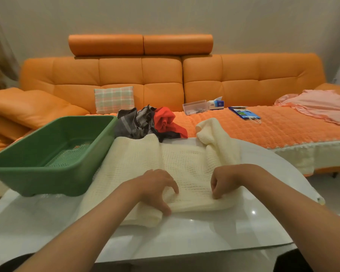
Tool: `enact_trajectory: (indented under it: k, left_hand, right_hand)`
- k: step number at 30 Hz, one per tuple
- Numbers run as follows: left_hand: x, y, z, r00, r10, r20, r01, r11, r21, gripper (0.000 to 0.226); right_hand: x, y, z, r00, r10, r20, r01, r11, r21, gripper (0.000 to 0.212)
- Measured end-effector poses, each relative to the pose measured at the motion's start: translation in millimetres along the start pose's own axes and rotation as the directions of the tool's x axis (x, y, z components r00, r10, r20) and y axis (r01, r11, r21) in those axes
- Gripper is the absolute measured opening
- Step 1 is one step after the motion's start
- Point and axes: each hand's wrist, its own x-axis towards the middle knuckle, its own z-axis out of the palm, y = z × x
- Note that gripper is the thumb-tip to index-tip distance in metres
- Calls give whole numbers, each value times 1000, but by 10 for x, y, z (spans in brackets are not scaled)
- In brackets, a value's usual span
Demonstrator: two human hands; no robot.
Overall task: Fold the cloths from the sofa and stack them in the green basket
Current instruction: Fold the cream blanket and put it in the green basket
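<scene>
Cloth in a cream waffle weave, the cream cloth point(185, 160), lies spread across your white worktop point(185, 232), and its far right corner is bunched up against the sofa seat. The near edge is doubled over into a thick fold, and both your arms reach to it.

Your left grip point(155, 187) sits on that fold with the fingers curled on top and the thumb at the front edge, so it is grasping the cloth. Your right grip point(226, 177) is clenched on the same fold further right, with the fingertips pinching the fabric down against the worktop.

Your green basket point(47, 173) stands on the left part of the worktop, just beside the cream cloth. Its right wall meets the cloth's left edge, and its perforated floor is showing.

Behind the worktop runs the orange sofa point(141, 75), its seat under an orange cover point(263, 126). A heap of grey cloths point(133, 122) lies on the seat with a red cloth point(165, 118) touching it on the right, both just past the cream cloth's far edge. A pink cloth point(322, 105) is spread at the seat's far right, well apart from the heap.

A checked cushion point(114, 99) leans on the backrest. A clear box point(194, 107), a tissue box point(217, 104) and a blue bag point(243, 112) lie between the heap and the pink cloth.
</scene>
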Motion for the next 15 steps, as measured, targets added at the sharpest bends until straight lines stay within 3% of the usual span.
enact_trajectory:
  k: [4,9,11,15]
  left_hand:
    - [11,180,13,999,46,-10,-46,998,-35,28]
    - [-12,377,4,997,70,27,-64,979,-195,27]
    - [-19,453,-7,985,82,151,-52,980,-193,25]
    - [-38,663,-76,889,90,450,44,959,-279,24]
  right_hand:
    - [-127,82,125,999,5,-32,-4,999,34,14]
    - [-210,168,163,992,-18,-126,36,990,139,16]
    - [-219,183,179,992,-38,-116,54,989,140,16]
    - [-259,64,211,980,-172,-100,190,956,223,18]
